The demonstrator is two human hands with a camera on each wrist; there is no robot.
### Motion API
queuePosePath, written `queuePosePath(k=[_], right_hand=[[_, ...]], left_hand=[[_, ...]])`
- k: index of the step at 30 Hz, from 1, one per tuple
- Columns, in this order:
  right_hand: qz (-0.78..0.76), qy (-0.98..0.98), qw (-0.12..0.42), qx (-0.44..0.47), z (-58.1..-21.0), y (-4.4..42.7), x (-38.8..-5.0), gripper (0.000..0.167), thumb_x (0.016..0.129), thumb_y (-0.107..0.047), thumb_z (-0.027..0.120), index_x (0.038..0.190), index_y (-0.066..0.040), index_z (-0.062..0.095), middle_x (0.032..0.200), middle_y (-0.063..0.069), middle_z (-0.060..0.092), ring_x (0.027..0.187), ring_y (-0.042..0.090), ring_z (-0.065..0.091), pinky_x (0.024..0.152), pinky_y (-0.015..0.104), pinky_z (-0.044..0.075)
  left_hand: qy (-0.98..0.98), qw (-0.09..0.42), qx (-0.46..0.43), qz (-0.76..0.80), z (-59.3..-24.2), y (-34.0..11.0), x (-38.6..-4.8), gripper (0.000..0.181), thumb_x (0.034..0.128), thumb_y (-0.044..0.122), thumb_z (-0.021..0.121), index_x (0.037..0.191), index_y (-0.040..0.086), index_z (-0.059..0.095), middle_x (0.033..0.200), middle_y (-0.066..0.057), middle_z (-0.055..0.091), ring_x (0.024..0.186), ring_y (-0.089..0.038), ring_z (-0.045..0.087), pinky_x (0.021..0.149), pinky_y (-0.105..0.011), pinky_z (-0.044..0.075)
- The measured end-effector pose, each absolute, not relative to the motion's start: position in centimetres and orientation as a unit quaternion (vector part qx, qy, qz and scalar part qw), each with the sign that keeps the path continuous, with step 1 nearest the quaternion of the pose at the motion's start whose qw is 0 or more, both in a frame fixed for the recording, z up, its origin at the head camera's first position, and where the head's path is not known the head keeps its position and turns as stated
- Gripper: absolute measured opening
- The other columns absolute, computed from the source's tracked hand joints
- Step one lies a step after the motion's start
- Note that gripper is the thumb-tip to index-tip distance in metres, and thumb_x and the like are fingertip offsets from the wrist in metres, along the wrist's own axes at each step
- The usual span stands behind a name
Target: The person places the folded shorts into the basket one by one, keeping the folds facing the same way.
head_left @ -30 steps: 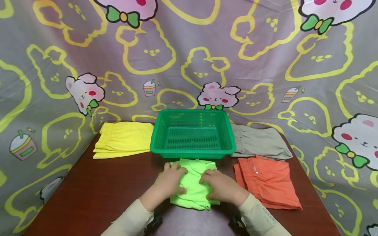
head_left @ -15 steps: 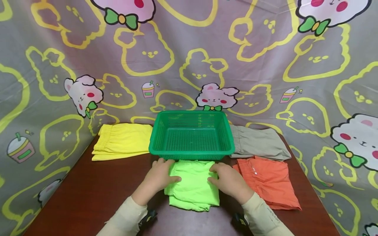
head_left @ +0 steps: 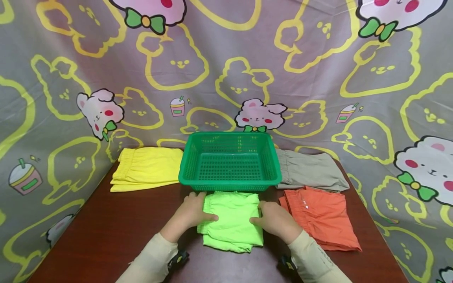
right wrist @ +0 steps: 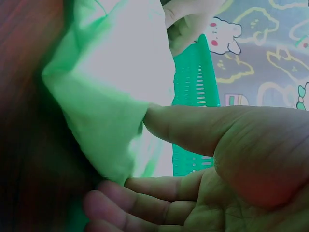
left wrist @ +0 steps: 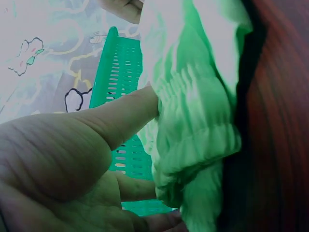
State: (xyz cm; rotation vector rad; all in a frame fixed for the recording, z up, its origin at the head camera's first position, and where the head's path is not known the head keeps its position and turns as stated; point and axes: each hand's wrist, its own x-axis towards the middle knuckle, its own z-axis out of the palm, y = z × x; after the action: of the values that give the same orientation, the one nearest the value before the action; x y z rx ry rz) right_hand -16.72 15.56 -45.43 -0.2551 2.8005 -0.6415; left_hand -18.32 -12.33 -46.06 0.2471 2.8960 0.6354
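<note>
Folded neon-green shorts (head_left: pixel 231 222) with a gathered elastic waistband lie at the front middle of the table, just before the green basket. My left hand (head_left: pixel 189 214) grips their left edge, thumb on top; in the left wrist view the thumb presses beside the waistband (left wrist: pixel 198 140) and the other fingers reach toward the underside. At the right edge, my right hand (head_left: pixel 277 220) pinches the cloth with its thumb above. In the right wrist view its fingers (right wrist: pixel 159 200) curl at the lower edge of the shorts (right wrist: pixel 106 121), their tips partly hidden.
An open green plastic basket (head_left: pixel 230 182) stands at the back middle, nothing inside. Folded yellow clothing (head_left: pixel 150 169) lies left of it, folded grey-beige clothing (head_left: pixel 311 171) right. Folded orange clothing (head_left: pixel 322 220) lies at front right. A patterned curtain (head_left: pixel 226 78) hangs behind the table.
Both hands have moved outward from the top of the green shorts to their side edges, which now lie flatter. In the last half second the right hand has shifted slightly lower.
</note>
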Motion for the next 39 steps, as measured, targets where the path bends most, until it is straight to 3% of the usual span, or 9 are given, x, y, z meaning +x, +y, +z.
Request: queuePosePath(k=[5, 11, 18, 23, 31, 39], right_hand=[[-0.223, 0.965, 0.111, -0.085, -46.1, 15.3, -16.9, 0.034, 0.085, -0.034, 0.083, 0.099, -0.008, 0.065, 0.071, -0.001, 0.053, 0.064, 0.016, 0.048, 0.058, 0.032, 0.038], [-0.217, 0.968, 0.092, -0.09, -46.5, 15.0, -17.0, 0.039, 0.084, -0.028, 0.084, 0.11, -0.004, 0.067, 0.083, 0.001, 0.064, 0.072, 0.015, 0.055, 0.066, 0.037, 0.049], [-0.215, 0.968, 0.084, -0.094, -46.8, 14.8, -17.0, 0.047, 0.083, -0.025, 0.084, 0.12, -0.001, 0.067, 0.106, 0.011, 0.073, 0.088, 0.021, 0.068, 0.077, 0.043, 0.056], [-0.216, 0.969, 0.077, -0.095, -47.1, 14.8, -16.9, 0.046, 0.082, -0.023, 0.084, 0.118, -0.001, 0.067, 0.108, 0.013, 0.073, 0.089, 0.024, 0.069, 0.076, 0.044, 0.056], [-0.22, 0.967, 0.088, -0.09, -46.9, 14.6, -17.0, 0.043, 0.082, -0.022, 0.083, 0.117, -0.002, 0.067, 0.108, 0.012, 0.072, 0.087, 0.021, 0.067, 0.074, 0.043, 0.055], [-0.207, 0.972, 0.076, -0.084, -47.0, 14.3, -17.0, 0.041, 0.082, -0.021, 0.082, 0.115, -0.001, 0.067, 0.102, 0.012, 0.071, 0.084, 0.022, 0.066, 0.07, 0.041, 0.054]], left_hand=[[0.971, 0.072, 0.085, 0.21, -46.4, -12.1, -18.4, 0.096, 0.0739, 0.052, 0.089, 0.143, -0.003, 0.052, 0.125, -0.029, 0.055, 0.118, -0.048, 0.054, 0.092, -0.057, 0.052], [0.974, 0.06, 0.079, 0.204, -47.1, -11.8, -18.6, 0.093, 0.0722, 0.052, 0.09, 0.141, 0.0, 0.054, 0.121, -0.029, 0.057, 0.116, -0.047, 0.057, 0.091, -0.056, 0.053], [0.972, 0.054, 0.066, 0.221, -47.2, -11.4, -18.5, 0.096, 0.0704, 0.047, 0.092, 0.139, -0.006, 0.052, 0.121, -0.032, 0.056, 0.115, -0.048, 0.056, 0.091, -0.057, 0.053], [0.968, 0.058, 0.053, 0.24, -47.3, -11.2, -18.5, 0.097, 0.0703, 0.043, 0.093, 0.138, -0.01, 0.048, 0.122, -0.032, 0.056, 0.112, -0.047, 0.059, 0.09, -0.056, 0.053], [0.932, 0.109, 0.024, 0.346, -47.8, -12.1, -19.3, 0.118, 0.0737, 0.035, 0.093, 0.152, -0.019, 0.023, 0.151, -0.037, 0.04, 0.137, -0.048, 0.046, 0.106, -0.055, 0.047], [0.919, 0.11, 0.006, 0.379, -48.3, -13.0, -20.1, 0.103, 0.068, 0.035, 0.096, 0.138, -0.021, 0.045, 0.139, -0.034, 0.054, 0.125, -0.043, 0.057, 0.097, -0.05, 0.053]])
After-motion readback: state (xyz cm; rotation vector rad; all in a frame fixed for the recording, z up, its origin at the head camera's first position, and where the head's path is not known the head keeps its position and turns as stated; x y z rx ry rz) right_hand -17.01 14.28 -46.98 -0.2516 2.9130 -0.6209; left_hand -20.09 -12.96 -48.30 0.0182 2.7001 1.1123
